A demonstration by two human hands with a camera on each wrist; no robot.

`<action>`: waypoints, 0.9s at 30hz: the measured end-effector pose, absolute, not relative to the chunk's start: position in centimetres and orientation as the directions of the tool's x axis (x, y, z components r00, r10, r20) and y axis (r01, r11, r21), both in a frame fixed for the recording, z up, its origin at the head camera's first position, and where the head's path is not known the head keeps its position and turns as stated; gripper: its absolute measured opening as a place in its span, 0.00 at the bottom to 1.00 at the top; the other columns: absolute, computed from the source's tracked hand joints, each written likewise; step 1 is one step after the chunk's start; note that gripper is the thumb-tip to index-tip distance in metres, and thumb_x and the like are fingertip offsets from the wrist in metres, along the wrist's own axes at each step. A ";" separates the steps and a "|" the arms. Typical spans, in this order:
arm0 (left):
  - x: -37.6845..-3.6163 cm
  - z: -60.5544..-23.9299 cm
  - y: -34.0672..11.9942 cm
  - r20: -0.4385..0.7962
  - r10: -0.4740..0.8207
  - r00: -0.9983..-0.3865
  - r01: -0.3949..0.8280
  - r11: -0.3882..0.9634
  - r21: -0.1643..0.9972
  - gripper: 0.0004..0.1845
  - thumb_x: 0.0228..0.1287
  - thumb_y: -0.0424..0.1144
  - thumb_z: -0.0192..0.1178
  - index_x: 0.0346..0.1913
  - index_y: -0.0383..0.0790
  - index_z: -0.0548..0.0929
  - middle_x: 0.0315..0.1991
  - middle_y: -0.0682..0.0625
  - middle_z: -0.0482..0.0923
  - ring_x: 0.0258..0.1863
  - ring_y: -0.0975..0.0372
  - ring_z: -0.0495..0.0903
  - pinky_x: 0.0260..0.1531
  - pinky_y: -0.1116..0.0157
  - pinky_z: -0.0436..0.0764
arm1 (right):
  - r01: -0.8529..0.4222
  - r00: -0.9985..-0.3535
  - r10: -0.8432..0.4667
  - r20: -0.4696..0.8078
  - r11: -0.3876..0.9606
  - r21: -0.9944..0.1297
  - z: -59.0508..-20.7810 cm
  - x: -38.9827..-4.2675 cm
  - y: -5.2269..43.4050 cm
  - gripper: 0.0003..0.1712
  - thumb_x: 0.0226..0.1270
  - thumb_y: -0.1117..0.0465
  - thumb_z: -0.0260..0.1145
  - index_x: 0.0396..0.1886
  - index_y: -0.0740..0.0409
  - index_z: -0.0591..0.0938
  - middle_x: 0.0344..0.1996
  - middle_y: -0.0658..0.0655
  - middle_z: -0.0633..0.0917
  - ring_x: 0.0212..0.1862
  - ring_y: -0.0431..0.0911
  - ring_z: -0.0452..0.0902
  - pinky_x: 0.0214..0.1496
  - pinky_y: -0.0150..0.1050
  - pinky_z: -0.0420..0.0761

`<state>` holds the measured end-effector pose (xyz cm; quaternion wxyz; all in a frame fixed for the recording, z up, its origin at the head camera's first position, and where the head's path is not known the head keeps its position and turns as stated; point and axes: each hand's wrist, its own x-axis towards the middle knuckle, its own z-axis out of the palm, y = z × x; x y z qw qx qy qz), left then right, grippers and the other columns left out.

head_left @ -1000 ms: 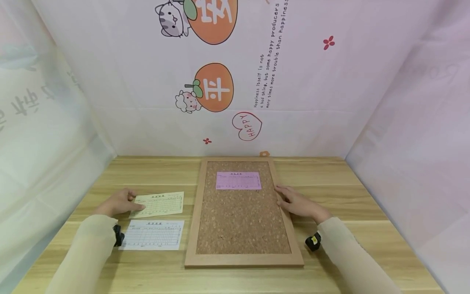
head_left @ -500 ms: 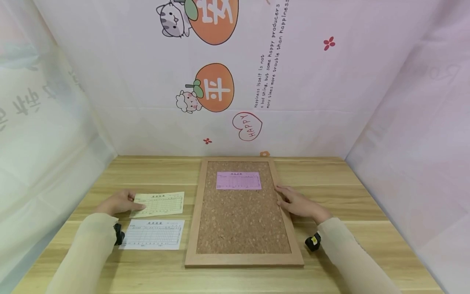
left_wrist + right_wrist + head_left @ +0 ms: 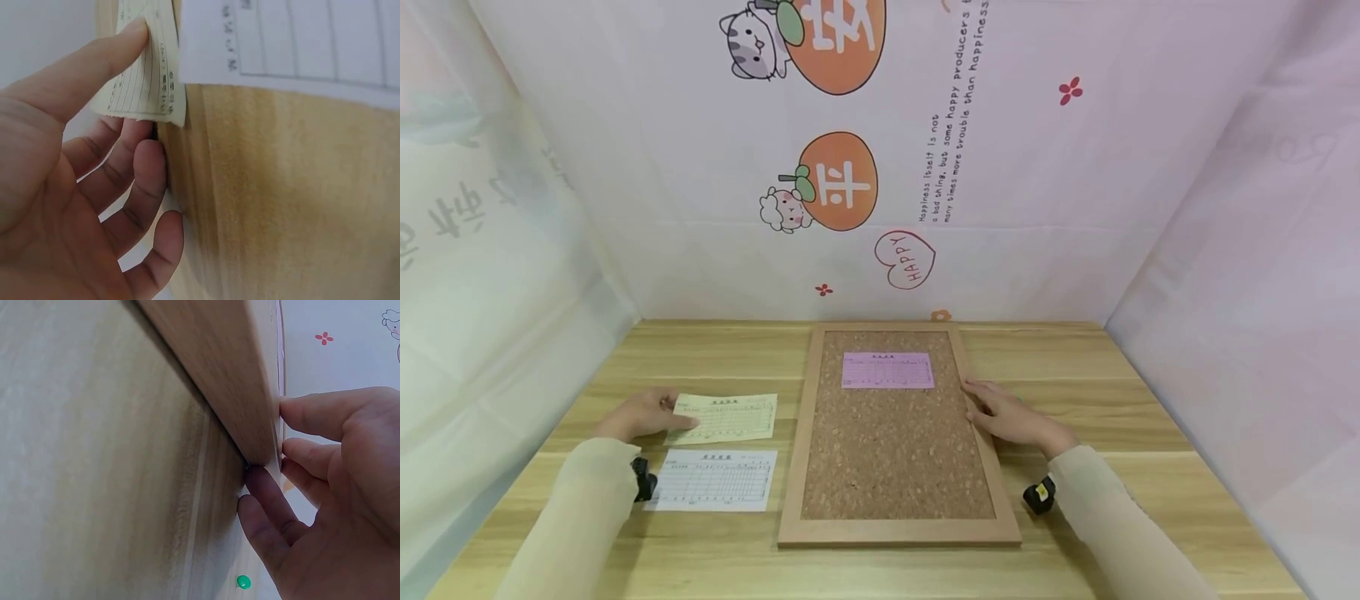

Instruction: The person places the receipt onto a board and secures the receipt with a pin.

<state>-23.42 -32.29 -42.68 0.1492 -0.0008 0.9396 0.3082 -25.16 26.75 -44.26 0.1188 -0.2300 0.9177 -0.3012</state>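
My left hand holds the left end of a pale yellow printed form slip, thumb on top and fingers partly hidden beneath in the left wrist view. Below it on the table lies a white form slip. A wood-framed corkboard lies flat in the middle, with a pink form slip near its far end. Against the right side of its frame rests my right hand. The right wrist view shows several fingertips on the frame's face and others along its outer side.
A green push pin lies on the table beyond the right hand in the right wrist view. White printed cloth hangs behind the wooden table and on both sides. Black wrist cameras sit at the cuffs.
The left fingertips have slipped further under the yellow slip's left end, and the slip has shifted slightly. The right hand and corkboard have stayed in place.
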 end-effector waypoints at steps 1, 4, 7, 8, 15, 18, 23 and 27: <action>-23.4 -42.7 -32.4 -0.279 0.094 -0.956 -0.091 0.808 0.583 0.23 0.61 0.50 0.71 0.44 0.32 0.78 0.36 0.44 0.75 0.35 0.53 0.71 0.34 0.58 0.71 | -0.347 -0.867 -0.492 -0.081 0.712 -0.611 -44.3 -25.1 26.7 0.35 0.80 0.59 0.55 0.78 0.68 0.55 0.75 0.72 0.55 0.72 0.68 0.57 0.68 0.63 0.63; -23.5 -42.7 -32.7 -0.275 0.111 -0.955 -0.079 0.798 0.598 0.25 0.64 0.48 0.68 0.52 0.29 0.79 0.43 0.40 0.80 0.42 0.50 0.76 0.43 0.51 0.75 | -0.345 -0.868 -0.490 -0.080 0.710 -0.614 -44.4 -25.2 26.6 0.35 0.80 0.59 0.55 0.78 0.67 0.55 0.75 0.71 0.55 0.72 0.68 0.56 0.68 0.62 0.63; -23.6 -42.5 -33.1 -0.276 0.138 -0.951 -0.070 0.775 0.628 0.27 0.68 0.45 0.65 0.58 0.25 0.76 0.47 0.37 0.81 0.46 0.47 0.78 0.48 0.45 0.75 | -0.352 -0.867 -0.493 -0.073 0.708 -0.612 -44.4 -25.2 26.5 0.35 0.80 0.58 0.55 0.78 0.67 0.55 0.75 0.72 0.56 0.72 0.69 0.57 0.68 0.63 0.64; -23.6 -42.4 -33.1 -0.277 0.145 -0.950 -0.069 0.768 0.637 0.27 0.69 0.44 0.64 0.59 0.24 0.75 0.47 0.37 0.80 0.46 0.47 0.78 0.48 0.45 0.75 | -0.354 -0.866 -0.494 -0.070 0.708 -0.611 -44.3 -25.1 26.5 0.35 0.80 0.58 0.54 0.78 0.67 0.55 0.74 0.72 0.56 0.71 0.69 0.57 0.67 0.63 0.64; -23.4 -42.2 -33.5 -0.245 0.188 -0.951 -0.029 0.736 0.676 0.26 0.71 0.38 0.60 0.62 0.20 0.71 0.50 0.34 0.78 0.46 0.48 0.78 0.45 0.50 0.78 | -0.350 -0.867 -0.493 -0.071 0.705 -0.617 -44.3 -25.0 26.7 0.35 0.80 0.59 0.54 0.78 0.68 0.55 0.75 0.72 0.55 0.72 0.69 0.55 0.68 0.64 0.62; -23.3 -42.2 -33.6 -0.227 0.192 -0.955 -0.011 0.741 0.671 0.27 0.71 0.38 0.60 0.63 0.20 0.70 0.49 0.34 0.79 0.45 0.48 0.79 0.45 0.51 0.79 | -0.345 -0.867 -0.492 -0.077 0.705 -0.619 -44.3 -25.0 26.8 0.35 0.80 0.59 0.54 0.78 0.68 0.55 0.75 0.72 0.55 0.73 0.69 0.54 0.68 0.64 0.61; -23.3 -42.1 -33.7 -0.208 0.211 -0.955 0.001 0.705 0.709 0.26 0.71 0.34 0.58 0.63 0.17 0.68 0.47 0.35 0.79 0.45 0.48 0.80 0.44 0.52 0.79 | -0.345 -0.869 -0.488 -0.080 0.713 -0.610 -44.5 -25.1 26.9 0.35 0.80 0.59 0.54 0.78 0.67 0.55 0.75 0.71 0.55 0.73 0.68 0.53 0.69 0.64 0.60; -23.5 -41.9 -33.7 -0.219 0.205 -0.954 -0.019 0.686 0.727 0.28 0.73 0.34 0.56 0.65 0.15 0.63 0.49 0.30 0.78 0.46 0.47 0.80 0.44 0.52 0.80 | -0.353 -0.868 -0.492 -0.072 0.711 -0.608 -44.5 -25.1 26.8 0.35 0.80 0.58 0.55 0.78 0.67 0.55 0.75 0.72 0.55 0.73 0.68 0.53 0.69 0.64 0.61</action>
